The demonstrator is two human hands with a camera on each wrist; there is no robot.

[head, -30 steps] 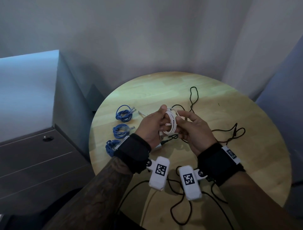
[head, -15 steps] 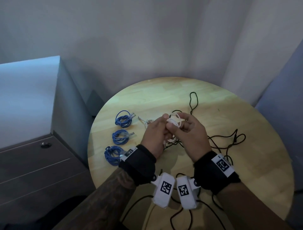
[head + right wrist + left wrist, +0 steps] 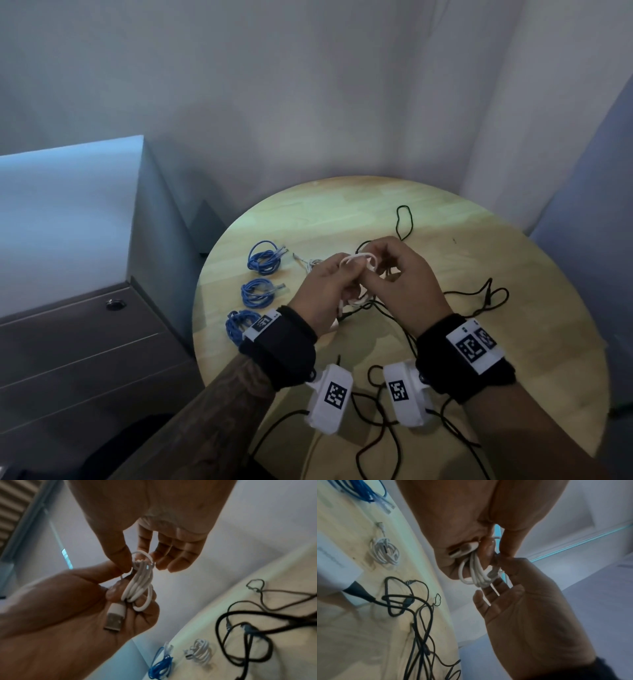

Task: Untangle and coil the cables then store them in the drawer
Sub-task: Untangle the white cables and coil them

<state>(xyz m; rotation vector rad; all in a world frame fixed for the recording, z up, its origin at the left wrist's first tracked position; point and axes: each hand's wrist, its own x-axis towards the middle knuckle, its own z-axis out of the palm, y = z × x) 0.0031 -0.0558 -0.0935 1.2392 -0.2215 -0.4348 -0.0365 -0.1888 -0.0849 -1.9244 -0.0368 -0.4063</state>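
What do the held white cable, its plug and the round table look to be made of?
White cable: smooth, slightly glossy plastic or rubber jacket. Plug: white plastic housing, dull metal shell at the tip. Table: pale plank-patterned top, wood or wood-look laminate, matte.

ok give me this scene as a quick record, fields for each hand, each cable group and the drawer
left hand: grips the white usb cable coil, plug across the palm
right hand: pinches the top loop of that coil
blue cable coils: three, in a row on the round wooden table
second white cable coil: lying on the table
black cables: still loose and tangled
grey drawer unit: left of the table, closed
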